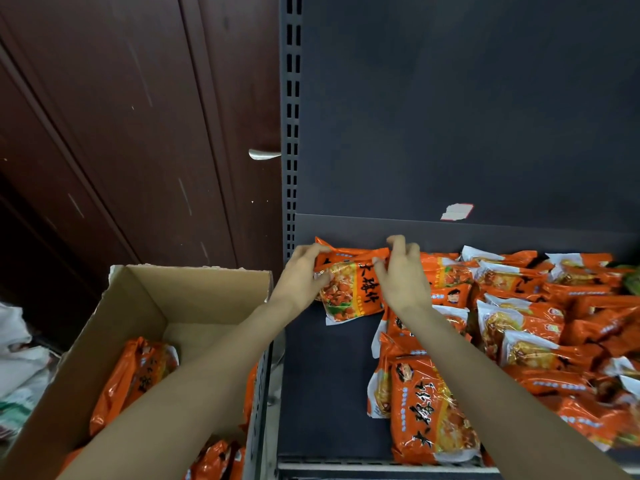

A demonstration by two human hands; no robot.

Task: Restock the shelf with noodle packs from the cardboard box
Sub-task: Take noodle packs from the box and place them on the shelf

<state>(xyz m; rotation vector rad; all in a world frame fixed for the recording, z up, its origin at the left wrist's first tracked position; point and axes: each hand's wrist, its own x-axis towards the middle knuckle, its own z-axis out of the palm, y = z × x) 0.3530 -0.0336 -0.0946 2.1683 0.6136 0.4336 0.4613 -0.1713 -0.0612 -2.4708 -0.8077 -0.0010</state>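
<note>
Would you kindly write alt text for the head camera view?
Both hands hold an orange noodle pack at the back left of a dark shelf, the left hand gripping its left edge and the right hand its right. More packs fill the shelf's right side; a cardboard box at left holds others.

Dark shelf (325,375) bearing noodle packs (519,327)

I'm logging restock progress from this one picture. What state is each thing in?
left hand: grips the held noodle pack's left edge.
right hand: fingers curled on its right edge.
held noodle pack: at the shelf's back left, face up.
cardboard box: open, some packs inside.
shelf: right side stocked, left front bare.
door: shut.
</note>
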